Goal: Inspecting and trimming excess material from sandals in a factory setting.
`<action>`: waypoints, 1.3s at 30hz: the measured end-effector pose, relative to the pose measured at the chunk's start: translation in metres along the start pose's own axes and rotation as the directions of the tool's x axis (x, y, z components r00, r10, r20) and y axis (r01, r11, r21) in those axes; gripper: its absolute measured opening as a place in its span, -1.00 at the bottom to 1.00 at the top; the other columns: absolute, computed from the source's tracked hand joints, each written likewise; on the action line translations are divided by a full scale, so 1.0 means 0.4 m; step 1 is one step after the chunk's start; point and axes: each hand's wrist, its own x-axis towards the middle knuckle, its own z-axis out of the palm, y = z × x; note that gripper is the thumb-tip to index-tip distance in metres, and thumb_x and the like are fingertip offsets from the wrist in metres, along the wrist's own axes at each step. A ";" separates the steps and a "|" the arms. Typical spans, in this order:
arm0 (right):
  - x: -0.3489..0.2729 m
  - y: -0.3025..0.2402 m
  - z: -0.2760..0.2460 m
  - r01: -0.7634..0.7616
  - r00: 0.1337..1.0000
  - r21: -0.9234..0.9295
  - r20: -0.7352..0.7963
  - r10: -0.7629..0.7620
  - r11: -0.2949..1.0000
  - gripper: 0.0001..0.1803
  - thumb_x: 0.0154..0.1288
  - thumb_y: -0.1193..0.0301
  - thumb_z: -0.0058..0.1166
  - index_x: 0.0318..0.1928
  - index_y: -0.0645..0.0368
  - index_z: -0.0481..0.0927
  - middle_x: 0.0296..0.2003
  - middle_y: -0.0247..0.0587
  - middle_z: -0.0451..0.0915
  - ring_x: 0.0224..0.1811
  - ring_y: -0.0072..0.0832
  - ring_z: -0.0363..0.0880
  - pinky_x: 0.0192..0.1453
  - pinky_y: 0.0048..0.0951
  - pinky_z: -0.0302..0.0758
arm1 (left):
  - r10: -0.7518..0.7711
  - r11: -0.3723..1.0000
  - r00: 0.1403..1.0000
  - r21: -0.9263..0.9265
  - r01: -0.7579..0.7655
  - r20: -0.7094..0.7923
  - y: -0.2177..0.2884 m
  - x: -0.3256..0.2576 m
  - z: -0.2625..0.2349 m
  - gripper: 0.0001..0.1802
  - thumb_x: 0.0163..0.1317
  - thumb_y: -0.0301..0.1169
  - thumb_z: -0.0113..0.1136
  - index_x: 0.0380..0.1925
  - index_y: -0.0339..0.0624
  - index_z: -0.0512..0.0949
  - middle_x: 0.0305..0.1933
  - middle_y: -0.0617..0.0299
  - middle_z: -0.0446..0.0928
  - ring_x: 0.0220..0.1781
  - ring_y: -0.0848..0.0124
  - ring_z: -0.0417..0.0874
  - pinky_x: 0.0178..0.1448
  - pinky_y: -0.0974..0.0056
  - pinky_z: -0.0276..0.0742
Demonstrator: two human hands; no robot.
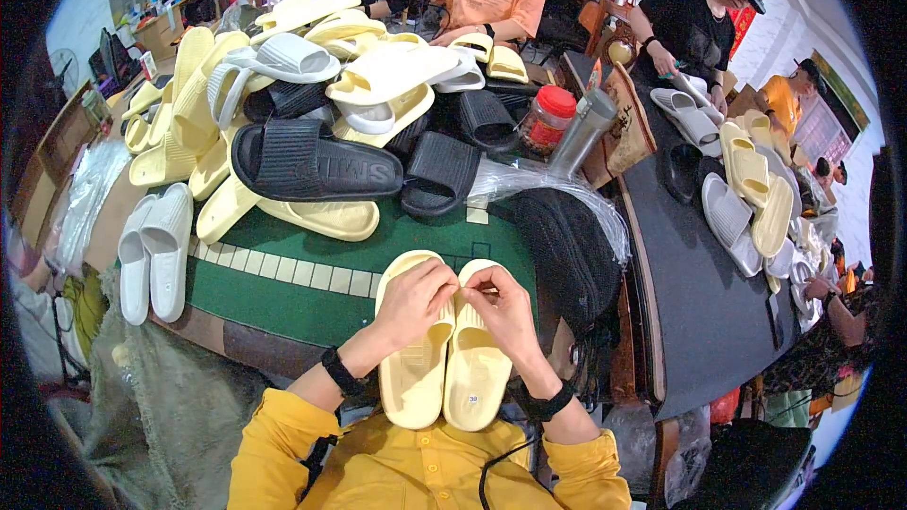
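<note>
A pair of pale yellow slippers (pixel 413 387) stands side by side in front of me, toes away, heels near my shirt. My left hand (pixel 420 295) lies over the left slipper's strap, its fingertips pinched together at the inner edge. Close beside it, my right hand (pixel 501 307) rests on the right slipper's strap, thumb and fingers also pinched, almost meeting the left. Whatever small thing the fingertips hold between the two straps is too small to make out. The right slipper (pixel 477 378) carries a small round sticker on its heel.
A heap of yellow, grey and black slippers (pixel 316 161) covers the green table (pixel 283 269). Grey slippers (pixel 168 255) stand at its left edge. A red-lidded jar (pixel 548 120), a steel flask (pixel 583 130) and a black bag (pixel 567 250) are right. Co-workers handle slippers at a dark table (pixel 685 321).
</note>
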 end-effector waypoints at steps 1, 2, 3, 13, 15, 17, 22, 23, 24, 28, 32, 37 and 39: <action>0.000 0.001 0.001 0.006 1.000 0.001 0.000 -0.006 1.000 -0.89 0.16 0.60 0.17 -0.31 0.28 0.51 -0.39 -0.26 0.56 -0.36 -0.55 0.57 -0.24 -0.52 0.53 | 0.000 1.000 1.000 0.000 0.000 0.001 0.001 0.000 -0.001 -0.93 0.16 -0.52 0.15 -0.41 -0.22 0.45 -0.40 0.13 0.45 -0.36 0.11 0.54 -0.33 0.13 0.43; 0.000 0.001 0.001 0.012 1.000 0.002 0.000 -0.012 1.000 -0.89 0.16 0.60 0.17 -0.31 0.28 0.51 -0.39 -0.25 0.57 -0.36 -0.54 0.57 -0.24 -0.52 0.53 | 0.000 1.000 1.000 -0.001 0.000 0.002 0.001 0.000 -0.001 -0.94 0.16 -0.53 0.15 -0.41 -0.22 0.45 -0.40 0.13 0.45 -0.36 0.11 0.54 -0.33 0.13 0.43; 0.000 0.001 0.000 0.012 1.000 0.003 -0.001 -0.012 1.000 -0.89 0.16 0.60 0.17 -0.31 0.28 0.51 -0.39 -0.25 0.57 -0.36 -0.54 0.57 -0.24 -0.52 0.53 | 0.001 1.000 1.000 0.000 -0.001 0.003 0.002 0.000 0.000 -0.94 0.16 -0.53 0.15 -0.41 -0.22 0.45 -0.40 0.13 0.45 -0.36 0.11 0.54 -0.33 0.13 0.43; -0.008 0.004 0.011 -0.001 0.998 -0.018 -0.064 -0.001 1.000 -0.91 0.16 0.58 0.19 -0.32 0.28 0.55 -0.41 -0.23 0.59 -0.37 -0.56 0.59 -0.23 -0.53 0.53 | 0.003 1.000 1.000 0.015 -0.002 -0.023 0.006 -0.001 0.007 -0.94 0.15 -0.52 0.18 -0.38 -0.23 0.50 -0.38 0.12 0.47 -0.35 0.14 0.56 -0.31 0.18 0.46; -0.006 0.013 0.007 -0.032 0.997 0.034 -0.069 0.035 0.999 -0.91 0.16 0.57 0.19 -0.32 0.28 0.55 -0.41 -0.26 0.59 -0.36 -0.58 0.58 -0.22 -0.53 0.54 | 0.001 1.000 1.000 -0.007 -0.001 -0.019 0.008 0.001 0.005 -0.94 0.15 -0.51 0.19 -0.38 -0.23 0.51 -0.38 0.12 0.47 -0.36 0.16 0.56 -0.31 0.18 0.46; -0.003 0.025 0.006 -0.100 0.994 0.169 -0.020 0.105 0.981 -0.91 0.18 0.58 0.18 -0.30 0.27 0.56 -0.38 -0.33 0.59 -0.33 -0.62 0.57 -0.22 -0.56 0.53 | -0.013 1.000 1.000 -0.001 0.013 -0.024 0.010 0.000 0.006 -0.91 0.14 -0.49 0.21 -0.37 -0.23 0.52 -0.39 0.13 0.48 -0.38 0.18 0.56 -0.33 0.21 0.46; -0.004 0.039 -0.007 -0.144 0.987 0.358 -0.022 0.162 0.923 -0.90 0.22 0.55 0.16 -0.26 0.23 0.52 -0.33 -0.38 0.57 -0.30 -0.66 0.53 -0.16 -0.60 0.50 | -0.011 0.999 0.995 0.029 0.014 -0.104 0.009 0.004 0.007 -0.92 0.11 -0.49 0.23 -0.42 -0.21 0.53 -0.41 0.18 0.47 -0.35 0.19 0.52 -0.28 0.18 0.43; -0.003 0.040 -0.012 -0.148 0.983 0.418 -0.038 0.180 0.896 -0.89 0.24 0.54 0.15 -0.25 0.22 0.50 -0.31 -0.38 0.56 -0.29 -0.66 0.52 -0.13 -0.61 0.49 | 0.024 0.998 0.989 0.063 -0.015 -0.145 0.005 0.005 0.006 -0.93 0.10 -0.48 0.24 -0.42 -0.21 0.54 -0.40 0.19 0.48 -0.32 0.20 0.51 -0.24 0.18 0.42; -0.003 0.029 -0.014 -0.161 0.977 0.485 -0.043 0.208 0.860 -0.91 0.29 0.52 0.10 -0.24 0.20 0.47 -0.29 -0.37 0.55 -0.27 -0.67 0.50 -0.11 -0.61 0.48 | 0.026 0.998 0.989 0.065 -0.017 -0.147 0.002 0.005 0.005 -0.93 0.10 -0.48 0.24 -0.42 -0.21 0.54 -0.40 0.19 0.48 -0.32 0.20 0.51 -0.24 0.18 0.42; -0.003 0.036 -0.014 -0.116 0.976 0.567 -0.087 0.200 0.816 -0.90 0.31 0.54 0.08 -0.21 0.19 0.43 -0.25 -0.34 0.55 -0.21 -0.66 0.50 -0.08 -0.61 0.46 | -0.005 0.990 0.990 0.140 0.025 -0.138 -0.001 0.000 0.003 -0.94 0.08 -0.47 0.25 -0.44 -0.18 0.56 -0.38 0.23 0.49 -0.22 0.20 0.48 -0.12 0.15 0.38; 0.001 0.043 -0.011 -0.127 0.990 0.531 0.014 0.142 0.838 -0.89 0.29 0.55 0.10 -0.21 0.21 0.45 -0.26 -0.35 0.55 -0.22 -0.65 0.50 -0.07 -0.60 0.47 | 0.012 0.986 0.992 0.166 0.009 -0.122 0.004 0.001 0.003 -0.94 0.07 -0.45 0.25 -0.45 -0.15 0.57 -0.36 0.24 0.48 -0.18 0.21 0.47 -0.09 0.14 0.35; -0.002 0.042 0.001 -0.111 0.994 0.272 0.041 0.103 0.956 -0.90 0.25 0.55 0.14 -0.24 0.26 0.53 -0.33 -0.37 0.56 -0.28 -0.68 0.52 -0.17 -0.59 0.49 | 0.022 0.990 0.996 0.140 -0.009 -0.091 -0.004 -0.003 0.011 -0.94 0.09 -0.44 0.24 -0.44 -0.15 0.57 -0.36 0.24 0.48 -0.18 0.21 0.47 -0.08 0.13 0.33; -0.001 0.017 0.005 -0.131 0.991 0.235 0.011 0.132 0.963 -0.90 0.26 0.53 0.13 -0.24 0.27 0.53 -0.35 -0.38 0.57 -0.28 -0.69 0.53 -0.18 -0.60 0.50 | 0.011 0.993 0.996 0.120 -0.001 -0.088 -0.009 -0.004 0.011 -0.93 0.09 -0.44 0.24 -0.43 -0.15 0.56 -0.36 0.24 0.47 -0.18 0.21 0.47 -0.07 0.12 0.33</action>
